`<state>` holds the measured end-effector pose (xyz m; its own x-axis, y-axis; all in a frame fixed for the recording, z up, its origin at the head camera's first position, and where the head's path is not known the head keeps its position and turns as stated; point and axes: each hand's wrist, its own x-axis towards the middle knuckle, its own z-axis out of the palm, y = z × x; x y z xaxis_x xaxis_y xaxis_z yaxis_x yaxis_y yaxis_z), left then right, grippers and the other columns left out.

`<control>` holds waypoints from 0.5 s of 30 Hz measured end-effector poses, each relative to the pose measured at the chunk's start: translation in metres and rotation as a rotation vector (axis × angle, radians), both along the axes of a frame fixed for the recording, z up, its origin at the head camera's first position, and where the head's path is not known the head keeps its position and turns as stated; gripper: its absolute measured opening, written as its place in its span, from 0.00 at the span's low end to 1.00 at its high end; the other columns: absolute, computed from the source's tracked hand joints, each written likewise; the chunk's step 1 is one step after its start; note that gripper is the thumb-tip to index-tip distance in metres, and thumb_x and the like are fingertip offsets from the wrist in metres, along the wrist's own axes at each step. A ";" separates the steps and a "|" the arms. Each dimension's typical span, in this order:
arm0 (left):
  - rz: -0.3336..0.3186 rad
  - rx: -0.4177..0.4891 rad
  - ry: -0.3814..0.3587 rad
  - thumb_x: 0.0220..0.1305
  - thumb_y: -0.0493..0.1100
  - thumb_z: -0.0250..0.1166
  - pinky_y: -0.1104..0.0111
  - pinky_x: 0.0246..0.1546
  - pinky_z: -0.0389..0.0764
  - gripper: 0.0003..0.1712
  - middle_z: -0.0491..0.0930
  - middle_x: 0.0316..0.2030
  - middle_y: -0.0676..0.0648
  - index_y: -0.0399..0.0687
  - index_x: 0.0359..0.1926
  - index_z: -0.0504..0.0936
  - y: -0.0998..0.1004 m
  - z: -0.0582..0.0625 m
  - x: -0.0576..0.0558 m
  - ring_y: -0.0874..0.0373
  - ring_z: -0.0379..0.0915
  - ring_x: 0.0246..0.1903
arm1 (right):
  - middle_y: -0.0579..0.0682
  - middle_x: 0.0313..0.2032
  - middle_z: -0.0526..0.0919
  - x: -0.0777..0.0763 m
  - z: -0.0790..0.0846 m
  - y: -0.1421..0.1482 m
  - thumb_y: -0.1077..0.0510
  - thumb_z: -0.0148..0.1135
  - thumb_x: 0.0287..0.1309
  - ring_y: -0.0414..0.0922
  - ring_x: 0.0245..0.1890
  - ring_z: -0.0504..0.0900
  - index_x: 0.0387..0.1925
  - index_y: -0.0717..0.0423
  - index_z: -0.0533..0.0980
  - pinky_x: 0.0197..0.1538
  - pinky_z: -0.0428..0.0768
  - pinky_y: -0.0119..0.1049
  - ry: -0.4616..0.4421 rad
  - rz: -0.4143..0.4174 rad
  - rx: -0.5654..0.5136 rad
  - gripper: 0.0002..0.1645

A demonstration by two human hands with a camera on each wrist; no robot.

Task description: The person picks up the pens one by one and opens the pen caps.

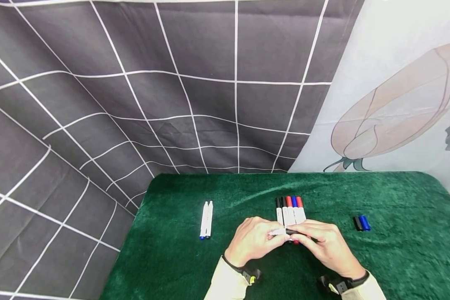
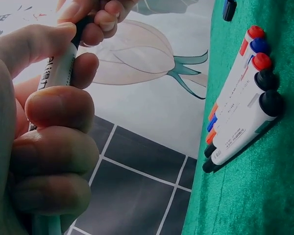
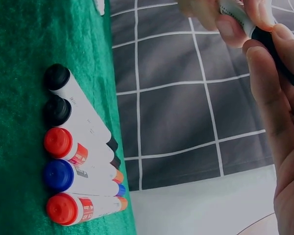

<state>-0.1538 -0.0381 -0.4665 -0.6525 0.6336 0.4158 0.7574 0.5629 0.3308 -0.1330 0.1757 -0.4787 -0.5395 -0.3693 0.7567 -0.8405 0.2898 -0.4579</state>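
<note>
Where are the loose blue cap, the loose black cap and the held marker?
Loose blue cap [image 1: 365, 223]: head view, on its side.
Loose black cap [image 1: 358, 223]: head view, on its side.
Held marker [image 2: 60, 72]: left wrist view, white barrel.

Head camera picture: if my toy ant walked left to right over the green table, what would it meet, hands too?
Two white markers → left hand → row of five markers → right hand → black cap → blue cap
</note>
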 end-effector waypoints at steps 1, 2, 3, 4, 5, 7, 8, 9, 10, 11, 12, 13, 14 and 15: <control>-0.001 0.002 -0.005 0.62 0.60 0.52 0.79 0.12 0.50 0.19 0.58 0.11 0.63 0.62 0.18 0.70 0.000 0.000 0.000 0.73 0.52 0.13 | 0.49 0.36 0.84 0.000 0.000 0.000 0.67 0.70 0.40 0.41 0.35 0.81 0.40 0.59 0.81 0.45 0.73 0.23 0.000 0.006 0.000 0.18; -0.001 0.004 -0.010 0.62 0.60 0.52 0.79 0.12 0.50 0.19 0.58 0.11 0.63 0.62 0.18 0.69 0.000 0.000 0.000 0.73 0.52 0.13 | 0.49 0.36 0.84 0.000 0.000 0.000 0.67 0.70 0.41 0.40 0.35 0.81 0.40 0.59 0.81 0.45 0.73 0.23 0.001 0.011 0.001 0.18; -0.001 0.006 -0.016 0.62 0.60 0.53 0.79 0.12 0.50 0.18 0.58 0.11 0.63 0.62 0.18 0.69 0.000 0.000 0.000 0.74 0.52 0.13 | 0.49 0.37 0.84 0.000 0.001 0.000 0.67 0.70 0.41 0.40 0.35 0.81 0.40 0.59 0.81 0.44 0.73 0.23 -0.001 0.018 0.002 0.18; -0.002 0.008 -0.021 0.62 0.60 0.53 0.79 0.12 0.50 0.18 0.58 0.11 0.63 0.62 0.18 0.69 0.000 0.000 0.000 0.74 0.52 0.13 | 0.49 0.37 0.84 0.000 0.001 0.000 0.67 0.70 0.41 0.40 0.35 0.81 0.40 0.59 0.81 0.44 0.73 0.23 -0.001 0.025 0.001 0.18; -0.004 0.010 -0.026 0.62 0.60 0.53 0.79 0.12 0.50 0.18 0.58 0.11 0.63 0.62 0.18 0.69 0.000 0.000 0.000 0.74 0.52 0.12 | 0.49 0.37 0.84 0.000 0.001 0.000 0.67 0.69 0.41 0.39 0.34 0.80 0.41 0.60 0.81 0.43 0.73 0.23 0.000 0.030 0.001 0.19; -0.007 0.016 -0.033 0.62 0.59 0.54 0.79 0.12 0.51 0.17 0.58 0.11 0.63 0.62 0.18 0.70 0.000 0.000 0.000 0.74 0.52 0.12 | 0.49 0.37 0.84 0.000 0.002 0.000 0.67 0.69 0.42 0.39 0.34 0.80 0.41 0.59 0.81 0.43 0.73 0.23 0.001 0.032 0.006 0.18; -0.007 0.018 -0.035 0.61 0.58 0.54 0.79 0.12 0.51 0.17 0.58 0.11 0.63 0.62 0.18 0.70 -0.001 0.000 0.000 0.74 0.51 0.12 | 0.49 0.37 0.84 0.000 0.002 0.000 0.67 0.69 0.42 0.39 0.34 0.80 0.41 0.59 0.81 0.43 0.73 0.23 0.002 0.035 0.006 0.18; -0.006 0.018 -0.034 0.61 0.58 0.55 0.79 0.12 0.51 0.16 0.58 0.11 0.63 0.62 0.18 0.70 -0.001 -0.001 0.000 0.74 0.51 0.12 | 0.49 0.37 0.84 0.000 0.002 -0.001 0.67 0.70 0.42 0.39 0.34 0.80 0.41 0.59 0.81 0.43 0.73 0.23 0.006 0.034 0.005 0.18; -0.003 0.019 -0.034 0.60 0.57 0.56 0.79 0.12 0.51 0.15 0.58 0.11 0.63 0.62 0.19 0.70 -0.001 -0.001 0.000 0.74 0.51 0.12 | 0.49 0.37 0.84 0.000 0.002 -0.001 0.67 0.70 0.41 0.40 0.35 0.80 0.40 0.59 0.81 0.44 0.73 0.23 0.011 0.030 0.007 0.19; 0.000 0.018 -0.034 0.59 0.57 0.57 0.79 0.12 0.51 0.15 0.58 0.11 0.63 0.62 0.19 0.71 -0.001 -0.001 -0.001 0.74 0.51 0.13 | 0.49 0.37 0.84 0.000 0.001 -0.001 0.67 0.70 0.41 0.40 0.35 0.81 0.40 0.59 0.81 0.46 0.73 0.23 0.014 0.025 0.010 0.19; 0.004 0.016 -0.033 0.59 0.56 0.58 0.80 0.12 0.51 0.14 0.58 0.11 0.63 0.63 0.19 0.71 -0.002 -0.001 -0.001 0.74 0.52 0.13 | 0.49 0.37 0.84 0.000 0.001 -0.001 0.67 0.70 0.40 0.41 0.36 0.81 0.40 0.59 0.81 0.47 0.72 0.23 0.016 0.020 0.011 0.19; 0.008 0.012 -0.034 0.58 0.56 0.58 0.80 0.12 0.51 0.14 0.58 0.11 0.63 0.63 0.19 0.71 -0.002 -0.001 -0.001 0.74 0.52 0.13 | 0.49 0.37 0.84 -0.001 0.001 -0.001 0.67 0.71 0.39 0.42 0.36 0.81 0.40 0.59 0.81 0.48 0.72 0.23 0.020 0.015 0.010 0.19; 0.014 0.006 -0.029 0.58 0.56 0.58 0.80 0.13 0.51 0.14 0.57 0.12 0.63 0.63 0.19 0.71 -0.002 -0.002 -0.001 0.74 0.52 0.13 | 0.50 0.37 0.84 -0.001 0.001 -0.001 0.68 0.71 0.38 0.42 0.36 0.81 0.40 0.59 0.81 0.49 0.71 0.24 0.022 0.011 0.010 0.20; 0.021 0.001 -0.027 0.58 0.57 0.59 0.80 0.13 0.52 0.13 0.58 0.12 0.64 0.63 0.20 0.71 -0.002 -0.002 -0.001 0.74 0.52 0.13 | 0.49 0.37 0.84 -0.001 0.001 -0.001 0.68 0.71 0.38 0.42 0.37 0.81 0.40 0.58 0.82 0.50 0.71 0.24 0.019 0.002 0.015 0.20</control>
